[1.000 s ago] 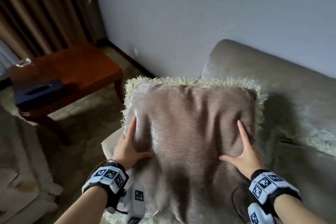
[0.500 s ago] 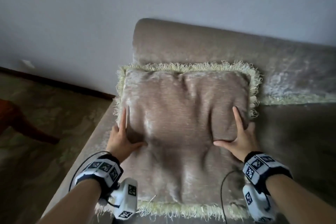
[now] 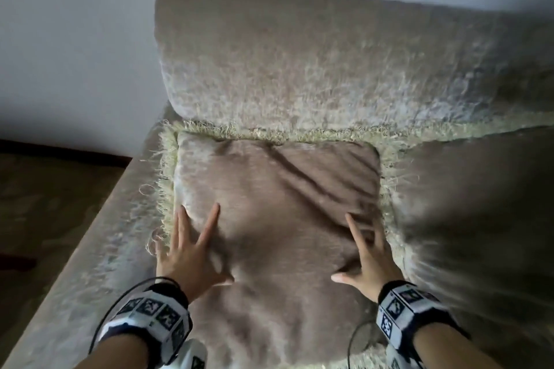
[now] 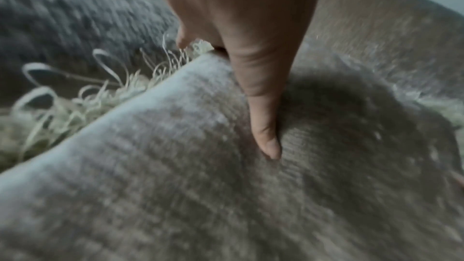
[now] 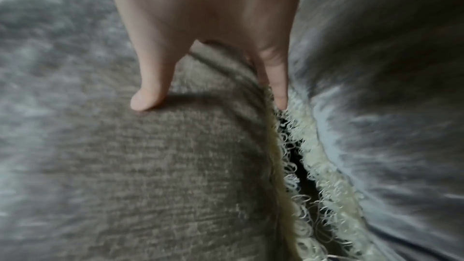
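Observation:
A taupe velvet cushion (image 3: 278, 219) with a pale yellow-green fringe lies flat on the sofa seat, its far edge against the backrest (image 3: 299, 63). My left hand (image 3: 196, 249) rests on its left edge with the fingers straight and spread. In the left wrist view the thumb (image 4: 263, 126) presses into the cushion top (image 4: 175, 186) and the fringe (image 4: 75, 106) curls out beside it. My right hand (image 3: 367, 257) lies on the right edge, fingers straight. In the right wrist view its thumb (image 5: 150, 86) sits on the cushion (image 5: 163, 166), and a finger reaches down into the fringed gap.
A second, similar cushion (image 3: 479, 204) lies directly to the right, its fringe touching the first one's; it shows in the right wrist view too (image 5: 389, 106). The sofa's left seat edge (image 3: 90, 249) drops to a patterned floor (image 3: 45, 204). A plain wall (image 3: 75, 39) stands behind.
The cushion went from upright in my hands, down and to the right, onto the sofa seat against the backrest. My fingers have spread out. The wooden side table has left the view.

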`<state>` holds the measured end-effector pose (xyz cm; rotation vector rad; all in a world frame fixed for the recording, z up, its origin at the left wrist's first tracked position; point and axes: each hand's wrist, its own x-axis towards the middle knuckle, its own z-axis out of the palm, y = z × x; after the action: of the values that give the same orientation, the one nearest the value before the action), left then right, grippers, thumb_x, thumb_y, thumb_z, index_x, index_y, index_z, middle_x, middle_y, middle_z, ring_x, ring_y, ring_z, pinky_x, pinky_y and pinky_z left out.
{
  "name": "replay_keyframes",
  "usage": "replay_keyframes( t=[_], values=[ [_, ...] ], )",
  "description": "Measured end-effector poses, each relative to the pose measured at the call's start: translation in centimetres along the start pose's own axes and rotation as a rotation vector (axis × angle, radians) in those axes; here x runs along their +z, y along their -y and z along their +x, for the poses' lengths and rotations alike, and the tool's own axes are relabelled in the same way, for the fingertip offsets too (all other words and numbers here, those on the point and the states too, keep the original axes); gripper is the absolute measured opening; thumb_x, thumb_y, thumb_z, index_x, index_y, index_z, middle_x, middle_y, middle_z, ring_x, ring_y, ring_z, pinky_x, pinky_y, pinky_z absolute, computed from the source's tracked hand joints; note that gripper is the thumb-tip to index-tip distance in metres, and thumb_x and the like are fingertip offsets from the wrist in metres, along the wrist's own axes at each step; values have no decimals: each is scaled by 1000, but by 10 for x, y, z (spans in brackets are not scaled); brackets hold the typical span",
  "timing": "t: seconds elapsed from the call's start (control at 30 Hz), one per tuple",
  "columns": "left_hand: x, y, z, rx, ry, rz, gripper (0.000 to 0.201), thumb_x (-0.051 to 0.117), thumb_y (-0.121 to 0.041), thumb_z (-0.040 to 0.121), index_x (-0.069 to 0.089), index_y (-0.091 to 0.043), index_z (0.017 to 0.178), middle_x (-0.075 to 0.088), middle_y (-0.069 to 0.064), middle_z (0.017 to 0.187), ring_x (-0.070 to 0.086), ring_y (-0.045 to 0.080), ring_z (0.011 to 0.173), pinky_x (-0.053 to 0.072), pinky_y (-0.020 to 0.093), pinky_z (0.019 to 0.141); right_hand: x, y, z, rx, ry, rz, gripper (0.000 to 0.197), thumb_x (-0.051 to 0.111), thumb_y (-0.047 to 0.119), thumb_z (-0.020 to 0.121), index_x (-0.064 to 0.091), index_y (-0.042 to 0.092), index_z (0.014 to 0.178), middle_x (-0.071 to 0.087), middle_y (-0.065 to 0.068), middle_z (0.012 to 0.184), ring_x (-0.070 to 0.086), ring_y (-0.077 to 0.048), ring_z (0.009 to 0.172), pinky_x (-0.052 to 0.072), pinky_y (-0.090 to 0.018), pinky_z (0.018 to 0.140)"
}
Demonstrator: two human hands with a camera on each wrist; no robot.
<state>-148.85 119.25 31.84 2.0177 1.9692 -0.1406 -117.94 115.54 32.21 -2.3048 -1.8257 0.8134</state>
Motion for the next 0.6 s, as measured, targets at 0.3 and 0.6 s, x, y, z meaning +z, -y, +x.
replay_keyframes(
  t=[0.3, 0.6],
  values=[
    [5, 11, 4, 77, -128, 41, 126, 45, -91, 35, 4, -43, 144, 15, 31, 150, 29, 42, 136, 33, 64, 97, 21, -16, 10, -22, -111, 93, 123, 81, 50, 57, -15, 55, 134, -10, -10, 155, 1, -28, 146, 29, -44, 111],
    [-77, 2, 63, 306, -191, 182, 110, 53, -83, 49, 5, -49, 142, 32, 21, 146, 30, 39, 131, 31, 64, 101, 16, -55, 8, -35, 29, 217, 132, 82, 54, 54, -24, 50, 134, -1, 3, 159, 4, -18, 146, 13, -34, 117]
  ],
)
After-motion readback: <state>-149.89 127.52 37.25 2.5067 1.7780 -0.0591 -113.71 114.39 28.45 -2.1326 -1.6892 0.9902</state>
